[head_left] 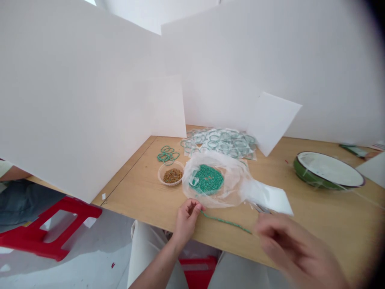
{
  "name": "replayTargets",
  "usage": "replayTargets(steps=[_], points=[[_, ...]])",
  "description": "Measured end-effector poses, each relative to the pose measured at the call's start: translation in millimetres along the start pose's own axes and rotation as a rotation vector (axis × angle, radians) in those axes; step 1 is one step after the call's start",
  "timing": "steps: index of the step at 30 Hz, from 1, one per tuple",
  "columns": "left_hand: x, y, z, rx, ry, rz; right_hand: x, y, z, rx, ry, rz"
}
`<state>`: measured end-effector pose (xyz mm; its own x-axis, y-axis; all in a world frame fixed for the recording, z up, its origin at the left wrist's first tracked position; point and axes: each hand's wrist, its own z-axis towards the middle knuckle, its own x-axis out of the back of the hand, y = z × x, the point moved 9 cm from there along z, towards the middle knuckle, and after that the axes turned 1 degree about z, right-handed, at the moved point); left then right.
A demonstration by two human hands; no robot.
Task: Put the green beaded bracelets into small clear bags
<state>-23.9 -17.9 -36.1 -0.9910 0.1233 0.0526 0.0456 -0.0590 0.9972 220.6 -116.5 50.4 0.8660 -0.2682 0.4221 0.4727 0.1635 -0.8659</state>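
Observation:
A strand of green beads (226, 222) stretches over the front of the table, its left end pinched between the thumb and finger of my left hand (187, 218). My right hand (285, 239) is blurred at the strand's right end, its fingers curled; what it holds, if anything, does not show. Just behind the strand, a clear plastic bag (231, 188) lies open around a heap of loose green beads (207, 179). To its left stands a small clear tub (161, 173) with golden-brown beads (173, 176) in it. Finished-looking green bead loops (167, 154) lie behind the tub.
Many clear packets with green bead loops (222, 140) are spread at the back. A green-rimmed white bowl (329, 170) stands at the right. White boards (75, 80) wall the table (129, 192). Another person's arm (13, 172) and a red stool (57, 233) show at left.

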Motion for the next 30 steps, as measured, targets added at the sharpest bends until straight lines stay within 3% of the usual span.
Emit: replayTargets(steps=[3,8,11,19,24,27,30], points=[[1.6,1,0,-0.001,0.009,-0.016,-4,36,14,-0.096,-0.044,-0.242],[2.0,5,1,-0.012,0.018,-0.052,8,107,-12,-0.093,-0.010,-0.419],[3.4,7,1,-0.014,0.029,-0.083,2,121,-22,-0.099,-0.046,-0.457],[7.8,6,-1,0.009,0.022,-0.173,-28,85,-6,0.101,-0.033,-0.566],[7.6,16,1,0.019,-0.031,-0.247,-33,67,4,0.107,-0.102,-0.475],[-0.9,32,5,0.043,-0.130,-0.280,-45,37,18,0.118,-0.250,-0.411],[-21.7,52,8,0.070,-0.321,-0.329,-61,-7,37,0.193,-0.388,-0.379]])
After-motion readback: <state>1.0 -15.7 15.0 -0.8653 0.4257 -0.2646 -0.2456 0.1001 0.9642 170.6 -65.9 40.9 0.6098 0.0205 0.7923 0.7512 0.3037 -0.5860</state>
